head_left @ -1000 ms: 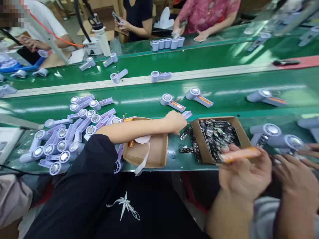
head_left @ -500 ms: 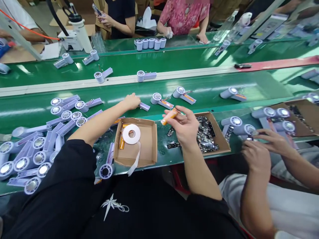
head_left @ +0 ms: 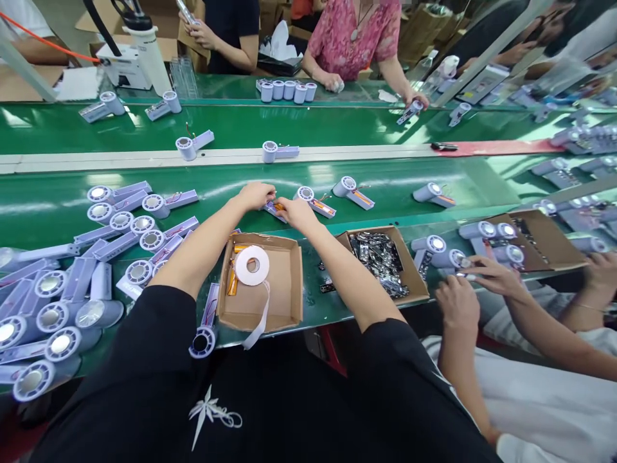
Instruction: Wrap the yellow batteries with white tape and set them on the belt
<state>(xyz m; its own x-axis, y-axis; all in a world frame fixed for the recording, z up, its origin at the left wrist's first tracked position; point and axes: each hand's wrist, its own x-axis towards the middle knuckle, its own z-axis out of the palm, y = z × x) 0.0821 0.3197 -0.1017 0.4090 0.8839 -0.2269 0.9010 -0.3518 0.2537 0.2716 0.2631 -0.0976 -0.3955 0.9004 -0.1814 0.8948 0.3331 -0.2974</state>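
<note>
Over the green belt, my left hand (head_left: pixel 258 195) is closed on a lilac fan unit, whose handle (head_left: pixel 276 211) points down to the right and whose round head is hidden under the hand. My right hand (head_left: pixel 295 212) pinches an orange battery (head_left: pixel 279 206) at the open handle. Just right of my hands lies another lilac fan unit (head_left: pixel 305 194) with an orange battery in its handle. Nearer to me, a cardboard box (head_left: pixel 286 283) holds a roll of white tape (head_left: pixel 252 265) and a few orange batteries (head_left: pixel 232 283).
Many lilac fan units (head_left: pixel 62 343) are piled on the left. A box of circuit boards (head_left: pixel 378 257) stands right of my right forearm. A co-worker's hands (head_left: pixel 457 299) work at the right; people stand across the belt.
My right hand has moved left and forward with the orange battery, to the handle beside my left hand. Across the belt, a person's hand has reached a fan unit. The view has shifted slightly.
</note>
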